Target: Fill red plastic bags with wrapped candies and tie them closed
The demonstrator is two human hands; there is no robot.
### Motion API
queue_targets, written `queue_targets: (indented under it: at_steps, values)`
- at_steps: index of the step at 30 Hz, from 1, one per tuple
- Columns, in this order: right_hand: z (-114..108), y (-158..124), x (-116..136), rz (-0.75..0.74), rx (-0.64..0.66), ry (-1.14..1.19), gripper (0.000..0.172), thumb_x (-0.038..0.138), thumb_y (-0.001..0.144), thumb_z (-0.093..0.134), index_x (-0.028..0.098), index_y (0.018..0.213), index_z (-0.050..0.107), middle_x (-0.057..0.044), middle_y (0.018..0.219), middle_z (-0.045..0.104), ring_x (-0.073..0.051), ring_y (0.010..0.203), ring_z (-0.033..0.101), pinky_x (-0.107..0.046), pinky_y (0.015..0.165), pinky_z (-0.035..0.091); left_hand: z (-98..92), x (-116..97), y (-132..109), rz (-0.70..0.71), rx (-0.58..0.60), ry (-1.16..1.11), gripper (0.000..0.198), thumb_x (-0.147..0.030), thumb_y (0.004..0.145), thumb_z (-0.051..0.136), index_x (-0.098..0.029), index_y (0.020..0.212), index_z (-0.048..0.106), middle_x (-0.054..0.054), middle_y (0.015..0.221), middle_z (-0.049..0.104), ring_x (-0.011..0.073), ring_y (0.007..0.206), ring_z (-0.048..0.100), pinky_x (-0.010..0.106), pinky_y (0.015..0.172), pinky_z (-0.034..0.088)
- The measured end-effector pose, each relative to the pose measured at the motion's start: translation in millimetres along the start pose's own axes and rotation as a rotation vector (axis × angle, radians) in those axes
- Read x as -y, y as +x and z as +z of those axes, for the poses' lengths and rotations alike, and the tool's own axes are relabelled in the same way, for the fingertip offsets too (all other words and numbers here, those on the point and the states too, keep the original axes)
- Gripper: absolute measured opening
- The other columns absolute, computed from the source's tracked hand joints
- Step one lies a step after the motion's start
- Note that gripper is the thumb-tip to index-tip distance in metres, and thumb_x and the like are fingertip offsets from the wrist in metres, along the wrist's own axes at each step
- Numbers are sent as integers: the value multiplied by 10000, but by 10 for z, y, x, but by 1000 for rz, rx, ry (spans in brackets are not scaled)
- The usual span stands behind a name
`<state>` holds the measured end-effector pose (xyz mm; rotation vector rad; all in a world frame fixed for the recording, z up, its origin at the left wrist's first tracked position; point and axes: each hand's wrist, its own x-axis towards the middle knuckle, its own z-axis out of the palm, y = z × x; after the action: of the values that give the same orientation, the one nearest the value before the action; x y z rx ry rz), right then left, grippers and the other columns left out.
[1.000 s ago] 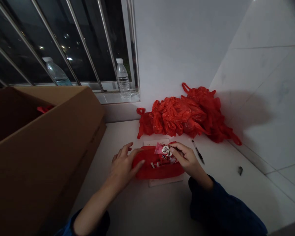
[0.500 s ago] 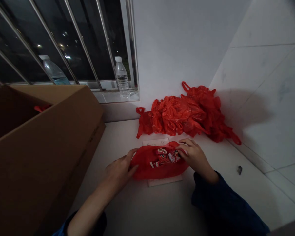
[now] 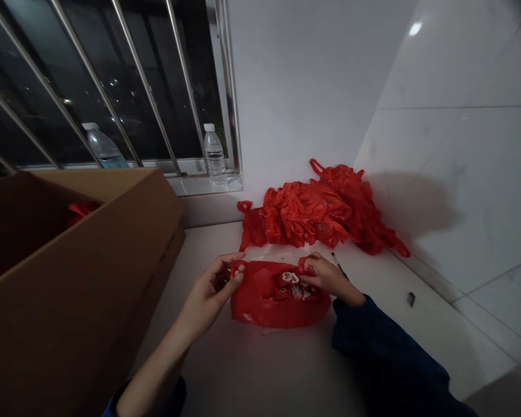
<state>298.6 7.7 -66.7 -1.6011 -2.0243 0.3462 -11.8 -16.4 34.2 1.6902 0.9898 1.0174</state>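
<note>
We pinch the thin red plastic bag (image 3: pixel 260 310), in from the flat white surface's (image 3: pixel 252 376) back edge, with left hand (image 3: pixel 208 295) and right hand (image 3: pixel 330 276), and should keep these 2 grips level.

So the bag (image 3: pixel 273 310) is on the table (image 3: pixel 252 370), box (image 3: pixel 91 284) left, bag pile (image 3: pixel 304 211) behind. Bottle (image 3: pixel 215 159) sits on the windowsill (image 3: pixel 193 185).

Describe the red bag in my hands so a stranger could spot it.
Right of the big cardboard box is a white tabletop. There, the left hand and right hand hold the red bag. Unlike the heaped red bags behind, it shows printed packets.
</note>
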Motion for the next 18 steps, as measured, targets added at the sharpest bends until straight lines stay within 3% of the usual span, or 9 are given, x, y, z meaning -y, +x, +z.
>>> queue_targets:
  at_steps: [5, 12, 15, 18]
  values:
    - [-380, 57, 132, -4, -190, 200, 311, 411, 914, 516, 195, 694, 555, -19, 801, 582, -167, 752, 567, -273, 681, 448, -128, -189, -51, 55, -166, -18, 414, -339, 825, 697, -235, 1211, 589, 45, 1064, 626, 147, 867, 582, 230, 753, 506]
    - [-1158, -45, 414, -12, -491, 502, 242, 402, 849, 634, 205, 710, 621, -69, 1071, 672, -242, 1054, 607, -400, 961, 425, -366, -469, -159, 155, -385, 117, 451, -374, 774, 741, -251, 1190, 614, 41, 985, 665, 177, 822, 619, 245, 676, 542]
    - [-1252, -12, 549, -6, -587, 686, 208, 393, 847, 640, 215, 741, 627, -67, 1137, 668, -246, 1098, 604, -398, 947, 458, -428, -546, -106, 218, -500, 236, 390, -368, 776, 747, -232, 1129, 653, 30, 996, 680, 166, 824, 623, 232, 671, 535]
    - [-1150, 110, 669, -66, -639, 911, 192, 419, 889, 572, 238, 902, 637, -61, 1148, 668, -237, 1100, 620, -399, 918, 501, -431, -578, 46, 233, -594, 258, 274, -345, 786, 742, -191, 1003, 677, 14, 933, 687, 132, 754, 606, 203, 622, 497]
